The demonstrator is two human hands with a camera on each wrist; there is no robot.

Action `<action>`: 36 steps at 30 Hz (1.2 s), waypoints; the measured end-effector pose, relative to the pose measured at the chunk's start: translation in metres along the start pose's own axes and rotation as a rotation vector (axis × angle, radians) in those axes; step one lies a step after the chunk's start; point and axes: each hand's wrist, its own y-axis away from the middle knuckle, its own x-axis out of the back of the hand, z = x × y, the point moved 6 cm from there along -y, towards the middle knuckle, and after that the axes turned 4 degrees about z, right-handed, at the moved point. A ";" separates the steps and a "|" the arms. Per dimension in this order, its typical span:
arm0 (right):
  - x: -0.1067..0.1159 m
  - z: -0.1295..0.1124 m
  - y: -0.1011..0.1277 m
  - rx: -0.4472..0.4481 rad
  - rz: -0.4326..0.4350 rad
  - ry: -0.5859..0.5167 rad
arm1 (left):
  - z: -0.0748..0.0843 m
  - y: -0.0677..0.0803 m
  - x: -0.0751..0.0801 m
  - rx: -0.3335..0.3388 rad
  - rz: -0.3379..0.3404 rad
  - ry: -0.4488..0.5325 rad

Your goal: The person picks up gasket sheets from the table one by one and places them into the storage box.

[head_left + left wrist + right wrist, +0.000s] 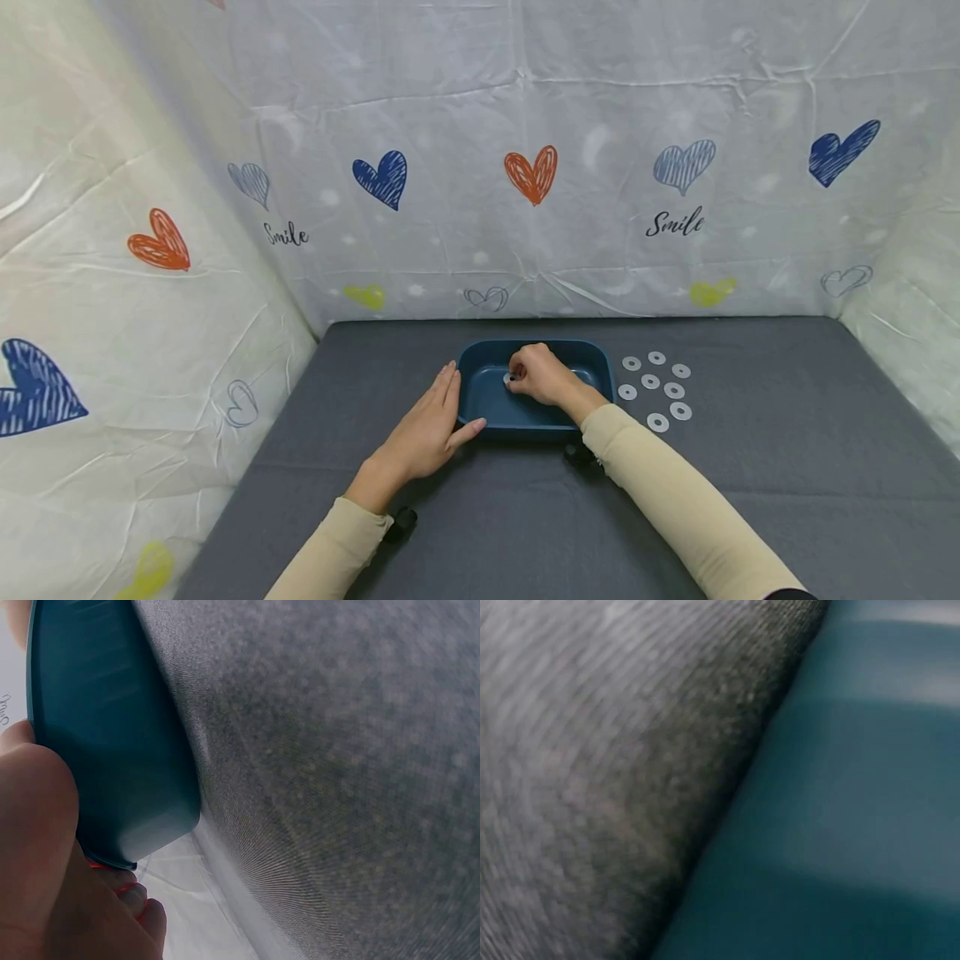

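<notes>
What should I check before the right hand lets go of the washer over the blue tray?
1. Right hand is over the inside of the blue tray: ok.
2. It pinches a washer at its fingertips: ok, though the piece shows small.
3. Left hand rests flat against the tray's left wall, steadying it: ok.
4. Tray sits level on the grey mat: ok.
5. Loose washers lie to the right of the tray, eight of them, none overlapping: ok.
6. Whether other washers already lie in the tray: cannot tell, the hand hides much of the floor.
</notes>
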 end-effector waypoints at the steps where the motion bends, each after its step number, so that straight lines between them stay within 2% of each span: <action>1: -0.001 0.000 0.000 -0.001 -0.005 0.007 | 0.000 0.000 0.000 0.001 -0.003 0.002; 7: -0.002 0.000 0.000 -0.008 -0.026 0.035 | 0.003 0.001 0.003 0.000 -0.003 0.015; 17: -0.004 0.000 0.000 0.010 -0.011 0.055 | 0.004 0.002 0.004 -0.002 -0.005 0.015; 21: -0.003 -0.002 0.003 -0.008 -0.047 0.071 | 0.003 0.002 0.003 0.003 -0.014 0.011; 28: 0.015 -0.005 0.023 -0.022 -0.127 0.021 | 0.003 0.003 0.000 -0.001 -0.002 0.015; 36: 0.044 -0.006 0.045 -0.036 -0.131 -0.012 | 0.001 0.000 0.001 -0.008 0.005 0.012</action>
